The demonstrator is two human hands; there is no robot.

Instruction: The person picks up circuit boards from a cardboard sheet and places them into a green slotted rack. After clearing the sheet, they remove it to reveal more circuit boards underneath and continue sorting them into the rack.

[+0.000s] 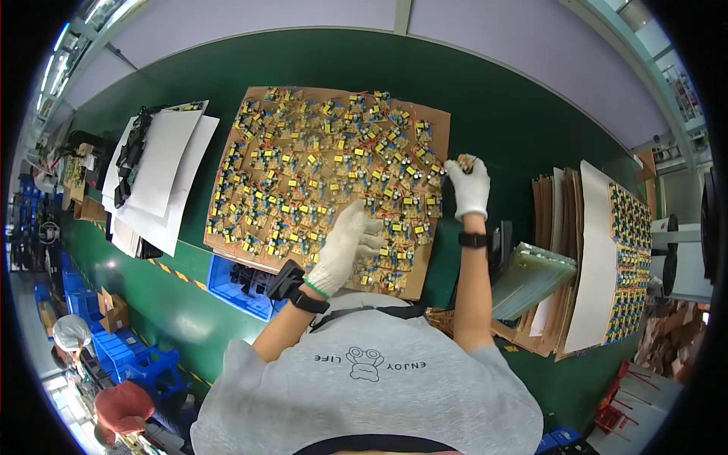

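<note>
- White sheets lie on the green tabletop.
- Small circuit boards crowd a brown cardboard sheet at mixed angles: tan bases, bright yellow blocks, blue and silvery parts, thin red wires.
- The gloved left hand is over them, fingers apart; I cannot tell whether it touches any.
- Just past the sheet's right edge, the gloved right hand is clamped on a tan piece, mostly hidden.

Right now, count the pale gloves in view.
2: one on the left hand, over the circuit boards; one on the right hand, beside the right edge of the cardboard sheet. Others could be hidden.
</note>
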